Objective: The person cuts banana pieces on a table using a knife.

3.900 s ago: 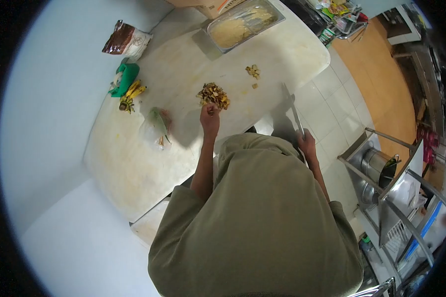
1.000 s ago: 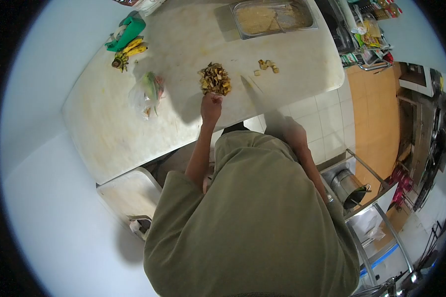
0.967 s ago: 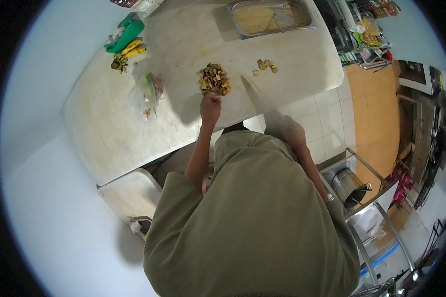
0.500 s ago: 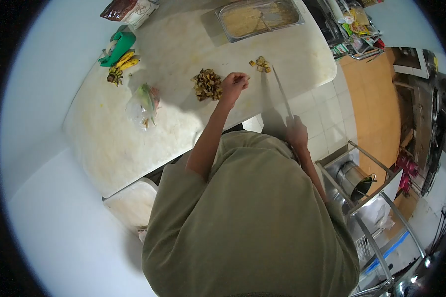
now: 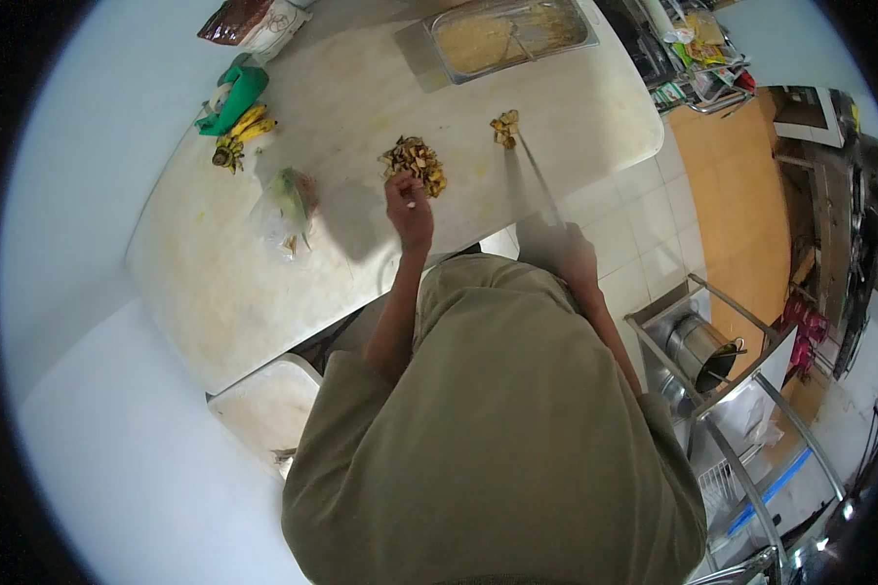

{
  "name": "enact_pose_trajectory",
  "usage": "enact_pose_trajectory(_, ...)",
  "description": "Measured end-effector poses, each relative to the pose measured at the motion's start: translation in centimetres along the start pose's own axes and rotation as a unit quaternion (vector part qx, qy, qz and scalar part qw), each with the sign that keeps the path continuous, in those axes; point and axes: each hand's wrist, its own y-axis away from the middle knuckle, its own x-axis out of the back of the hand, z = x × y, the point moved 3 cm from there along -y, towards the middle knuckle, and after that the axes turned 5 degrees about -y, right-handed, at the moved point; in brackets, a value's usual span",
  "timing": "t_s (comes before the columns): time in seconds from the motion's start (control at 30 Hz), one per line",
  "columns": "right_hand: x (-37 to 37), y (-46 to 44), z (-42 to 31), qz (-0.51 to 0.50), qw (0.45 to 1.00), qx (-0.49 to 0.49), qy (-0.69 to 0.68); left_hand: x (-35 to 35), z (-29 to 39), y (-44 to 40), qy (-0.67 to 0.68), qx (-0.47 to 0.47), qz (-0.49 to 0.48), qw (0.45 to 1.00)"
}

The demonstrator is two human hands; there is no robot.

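A heap of chopped brown and yellow pieces (image 5: 415, 159) lies on the pale table. My left hand (image 5: 409, 216) is at the near edge of this heap, fingers curled; a small pale spot shows by the fingers, but what they hold is unclear. In my right hand (image 5: 577, 257), at the table's front edge, is a long-bladed knife (image 5: 538, 175), its handle hidden in my blurred fist. The blade points away from me, its tip beside a smaller cluster of cut pieces (image 5: 504, 128).
A metal tray (image 5: 454, 76) with a pale yellowish layer stands at the back. On the left are bananas (image 5: 253, 125), a green tape dispenser (image 5: 246, 97), a plastic bag (image 5: 281, 216) with something green inside, and a brown-white packet (image 5: 263, 27). A metal rack with a pot (image 5: 698, 351) stands right.
My left hand has moved left and nearer to me, from between the two groups of pieces to the larger heap. The knife tip has shifted slightly left, towards the small cluster.
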Motion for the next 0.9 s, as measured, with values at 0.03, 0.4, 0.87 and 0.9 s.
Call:
enact_pose_trajectory(0.03, 0.1, 0.1, 0.2, 0.009, 1.000, -0.007, -0.012, 1.4, -0.3, 0.2, 0.000, 0.039, 0.045, 0.998)
enact_pose_trajectory(0.4, 0.0, 2.2, 0.1, 0.003, 1.000, 0.000, -0.016, 0.6, -2.6, 0.3, -0.313, -0.109, -0.097, 0.938)
enact_pose_trajectory(0.87, -2.8, 5.6, 2.0, 0.020, 0.992, -0.039, -0.117, -4.6, 2.4, -2.4, 0.143, 0.041, -0.221, 0.964)
enact_pose_trajectory(0.9, -3.1, 5.6, 2.1, 0.021, 0.989, -0.044, -0.137, -5.9, 3.9, -2.9, 0.182, 0.069, -0.236, 0.952)
